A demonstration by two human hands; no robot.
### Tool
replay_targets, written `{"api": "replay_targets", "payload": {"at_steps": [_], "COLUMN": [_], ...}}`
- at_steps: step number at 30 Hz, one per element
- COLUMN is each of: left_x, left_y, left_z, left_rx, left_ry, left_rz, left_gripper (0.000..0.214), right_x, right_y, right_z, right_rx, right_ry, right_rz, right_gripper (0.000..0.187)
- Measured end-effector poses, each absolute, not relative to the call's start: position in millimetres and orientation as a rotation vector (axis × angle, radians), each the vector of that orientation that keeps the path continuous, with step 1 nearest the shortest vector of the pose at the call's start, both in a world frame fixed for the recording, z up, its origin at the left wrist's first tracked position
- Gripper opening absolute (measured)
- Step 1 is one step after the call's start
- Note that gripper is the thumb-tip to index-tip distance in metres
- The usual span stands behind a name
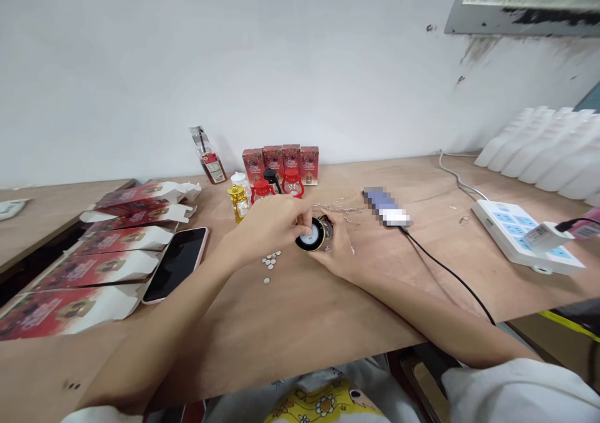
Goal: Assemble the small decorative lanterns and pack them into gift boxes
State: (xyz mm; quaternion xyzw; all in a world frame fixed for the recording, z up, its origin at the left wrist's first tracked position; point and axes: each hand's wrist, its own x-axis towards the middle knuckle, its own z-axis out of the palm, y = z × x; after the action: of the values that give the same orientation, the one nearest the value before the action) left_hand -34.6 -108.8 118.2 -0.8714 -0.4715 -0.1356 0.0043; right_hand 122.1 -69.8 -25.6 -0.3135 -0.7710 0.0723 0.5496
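My right hand (pixel 341 255) is wrapped round a small black lantern (pixel 320 243), tipped so that its round base with a pale centre faces me. My left hand (pixel 276 222) has its fingers pinched together at that pale centre; what they hold, if anything, is hidden. Below my left hand lie several small white discs (pixel 269 262). Behind it stand more mini lanterns: a gold one (pixel 239 205), a white one (pixel 237 180), a black one (pixel 271 178) and two red ones (pixel 292 184). Thin wire-like pieces (pixel 344 209) are scattered just beyond the held lantern.
Red printed boxes (pixel 281 159) stand near the wall, beside a packet (pixel 213 165). Open red boxes (pixel 89 270) lie at left with a phone (pixel 177 263). Another phone (pixel 387 207) trails a black cable (pixel 450 273) at right. Beyond are a power strip (pixel 510 229) and white bottle-like containers (pixel 548 151).
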Motion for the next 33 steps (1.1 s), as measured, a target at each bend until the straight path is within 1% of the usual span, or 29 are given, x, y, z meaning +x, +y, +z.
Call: {"api": "replay_targets", "payload": {"at_steps": [2,4,7,10,11,13,15,16,19,20,22,23,25,27,28,30,33], "left_x": [-37,-39,-40,-35,-32,-25,-21,-21,-32,-38,-51,-58,-70,-79,-83,-87,-88], "left_y": [-105,-103,-101,-101,-101,-100,-98,-97,-96,-98,-104,-108,-116,-122,-123,-124,-126], "left_z": [117,117,116,108,103,88,70,61,43,40,37,35,30,20,15,7,7], "left_rx": [-2.775,-2.761,-2.912,-3.156,-3.153,-3.023,-2.851,-2.781,-2.555,-2.465,-2.303,-2.25,-2.205,-2.184,-2.173,-2.162,-2.204], "left_ry": [-1.5,-1.52,-1.366,-1.079,-1.051,-1.096,-1.163,-1.178,-1.247,-1.285,-1.35,-1.368,-1.361,-1.294,-1.252,-1.198,-1.19], "left_rz": [-0.533,-0.664,-0.81,-0.682,-0.617,-0.576,-0.658,-0.73,-1.026,-1.137,-1.329,-1.406,-1.529,-1.633,-1.672,-1.713,-1.699], "left_gripper": [0.003,0.008,0.031,0.061,0.066,0.058,0.039,0.037,0.047,0.049,0.052,0.052,0.052,0.053,0.054,0.054,0.051], "right_x": [123,123,123,123,124,125,126,127,133,136,145,150,164,177,183,192,194], "right_y": [-69,-68,-69,-67,-66,-63,-59,-57,-52,-49,-39,-33,-18,-3,3,11,14], "right_z": [-26,-26,-25,-24,-25,-26,-26,-26,-21,-19,-15,-14,-14,-18,-21,-26,-32], "right_rx": [-0.755,-0.765,-0.75,-0.777,-0.787,-0.777,-0.744,-0.725,-0.681,-0.689,-0.801,-0.894,-1.091,-1.285,-1.394,-1.576,-1.655], "right_ry": [-1.819,-1.807,-1.797,-1.771,-1.768,-1.789,-1.844,-1.886,-2.015,-2.023,-1.928,-1.842,-1.728,-1.689,-1.67,-1.637,-1.734], "right_rz": [0.178,0.18,0.187,0.211,0.209,0.182,0.153,0.153,0.203,0.212,0.185,0.145,0.054,-0.033,-0.066,-0.114,-0.119], "right_gripper": [0.071,0.07,0.07,0.073,0.073,0.068,0.062,0.063,0.074,0.075,0.066,0.06,0.053,0.047,0.046,0.051,0.059]}}
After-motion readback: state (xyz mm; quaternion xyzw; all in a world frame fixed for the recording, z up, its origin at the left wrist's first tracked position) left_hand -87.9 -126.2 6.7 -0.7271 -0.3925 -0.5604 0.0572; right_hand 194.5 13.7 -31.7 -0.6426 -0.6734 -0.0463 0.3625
